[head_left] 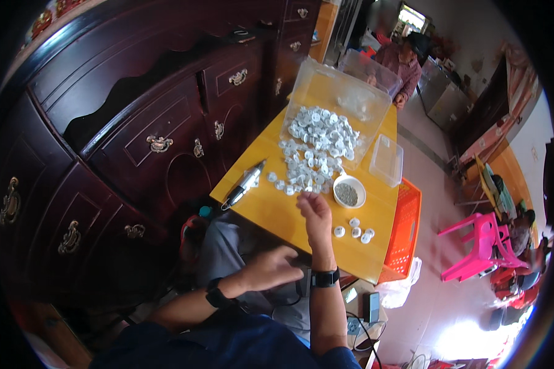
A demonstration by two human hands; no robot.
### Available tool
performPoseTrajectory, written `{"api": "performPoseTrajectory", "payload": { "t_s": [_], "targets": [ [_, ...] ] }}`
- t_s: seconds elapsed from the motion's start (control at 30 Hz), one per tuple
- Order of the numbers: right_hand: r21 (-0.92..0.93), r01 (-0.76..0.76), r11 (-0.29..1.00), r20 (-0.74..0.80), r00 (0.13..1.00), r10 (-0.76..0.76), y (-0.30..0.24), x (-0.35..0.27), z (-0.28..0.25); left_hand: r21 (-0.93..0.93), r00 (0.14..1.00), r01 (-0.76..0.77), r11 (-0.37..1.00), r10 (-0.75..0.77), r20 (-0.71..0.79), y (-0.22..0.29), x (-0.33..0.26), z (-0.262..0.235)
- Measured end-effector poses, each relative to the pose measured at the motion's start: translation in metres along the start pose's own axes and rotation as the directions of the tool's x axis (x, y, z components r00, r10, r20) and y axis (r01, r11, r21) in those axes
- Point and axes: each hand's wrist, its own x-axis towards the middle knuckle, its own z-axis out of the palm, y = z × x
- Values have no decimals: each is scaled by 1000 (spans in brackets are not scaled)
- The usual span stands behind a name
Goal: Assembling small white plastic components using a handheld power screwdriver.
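Observation:
My right hand point(316, 215) reaches over the yellow table point(261, 215), its fingertips pinched together at the near edge of a heap of small white round plastic parts point(308, 169). Whatever lies between those fingertips is too small to make out. Lower and to the left, my left hand point(271, 267) hovers over my lap by the table's near edge, thumb and fingers apart, with nothing visible in it. Just right of the heap sits a white handled cup point(358, 204) filled with tiny grey metal pieces point(346, 194). Several white parts point(356, 232) lie separately, nearer to me.
A large clear bin point(375, 114) holds part of the heap, beside a smaller clear box point(386, 161). A silver-black pen-shaped power tool point(245, 184) lies at left. Dark cabinets point(160, 123), an orange basket point(406, 230) and a pink stool point(480, 246) surround the table. Another person point(406, 64) is beyond.

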Motion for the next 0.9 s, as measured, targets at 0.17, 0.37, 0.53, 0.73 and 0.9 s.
{"api": "performPoseTrajectory", "payload": {
  "t_s": [0.17, 0.37, 0.53, 0.73, 0.9],
  "targets": [
    [-457, 124, 881, -39, 987, -159, -2, 8, -5, 633, 802, -81, 770, 427, -417, 19, 9, -86],
    [-768, 175, 616, -102, 917, -387, -19, 29, -34, 848, 733, 213, 486, 495, -467, 4, 47, -161],
    [-892, 111, 438, -99, 897, -430, -28, 63, -94, 806, 801, 322, 496, 311, -511, -9, 83, -178],
    [-973, -86, 213, -106, 991, -84, -30, 100, -103, 836, 887, 304, 458, 184, -423, 0, 103, -170],
    [-997, -74, 38, -72, 996, 52, -5, 112, -105, 735, 869, 315, 601, 129, -478, -22, 102, -182]
  ]
}}
